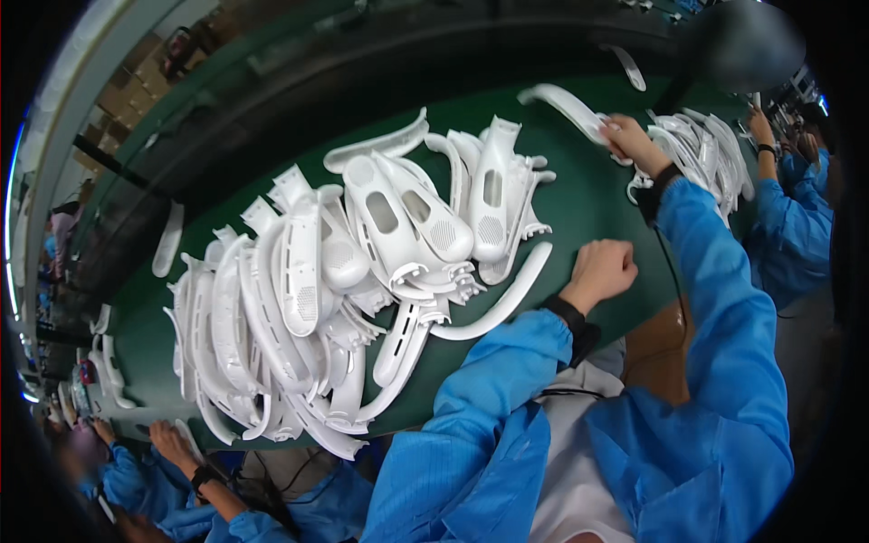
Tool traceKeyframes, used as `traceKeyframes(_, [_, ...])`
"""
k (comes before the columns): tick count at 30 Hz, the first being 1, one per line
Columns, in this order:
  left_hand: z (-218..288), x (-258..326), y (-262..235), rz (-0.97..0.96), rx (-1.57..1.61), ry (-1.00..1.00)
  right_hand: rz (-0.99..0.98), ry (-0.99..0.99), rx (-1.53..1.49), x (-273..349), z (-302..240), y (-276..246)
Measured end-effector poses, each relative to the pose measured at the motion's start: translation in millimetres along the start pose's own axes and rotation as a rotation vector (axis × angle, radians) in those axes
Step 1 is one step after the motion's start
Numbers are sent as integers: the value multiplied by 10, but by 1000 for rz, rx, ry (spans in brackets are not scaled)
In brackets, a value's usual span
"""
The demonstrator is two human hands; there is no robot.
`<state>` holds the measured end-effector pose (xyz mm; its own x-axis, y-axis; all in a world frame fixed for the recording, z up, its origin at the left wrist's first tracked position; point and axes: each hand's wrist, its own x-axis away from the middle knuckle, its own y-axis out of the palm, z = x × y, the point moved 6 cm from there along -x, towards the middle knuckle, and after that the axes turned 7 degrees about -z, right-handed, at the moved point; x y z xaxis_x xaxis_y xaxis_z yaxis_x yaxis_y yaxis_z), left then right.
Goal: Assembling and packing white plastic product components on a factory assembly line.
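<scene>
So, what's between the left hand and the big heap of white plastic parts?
A long, curved white plastic strip, then some green tabletop up to the left hand, in the head view.

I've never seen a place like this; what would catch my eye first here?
Probably the big heap of curved white parts, sprawling over the left and middle of the green table. Next, the right hand at upper right, gripping one end of a long white piece. Just beyond that hand, farther right, lies a smaller white pile.
</scene>
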<state>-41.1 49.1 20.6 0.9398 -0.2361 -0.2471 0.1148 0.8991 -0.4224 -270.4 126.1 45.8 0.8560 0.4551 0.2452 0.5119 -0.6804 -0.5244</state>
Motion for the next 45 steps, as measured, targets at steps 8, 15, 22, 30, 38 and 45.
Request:
traceKeyframes(8, [-215, -134, -79, -58, 302, -54, -83, -41, 276, -408, -898, 606])
traceKeyframes(15, [-76, -134, -85, -95, 196, 21, -425, -514, 721, -867, -2163, 1788])
traceKeyframes(22, [-162, -81, -90, -2, 344, 75, -633, -434, 1359, -1069, -2383, 2799])
traceKeyframes(30, [-204, -88, -66, -26, 233, 37, -100, -687, 530, -557, -2567, 961])
traceKeyframes(38, [-326, -78, -196, 175, 550, -43, 168, 22, -315, 1112, -574, -26])
traceKeyframes(45, [626, -176, -759, 387, -102, 46, -63, -89, -627, 1804, -104, 855])
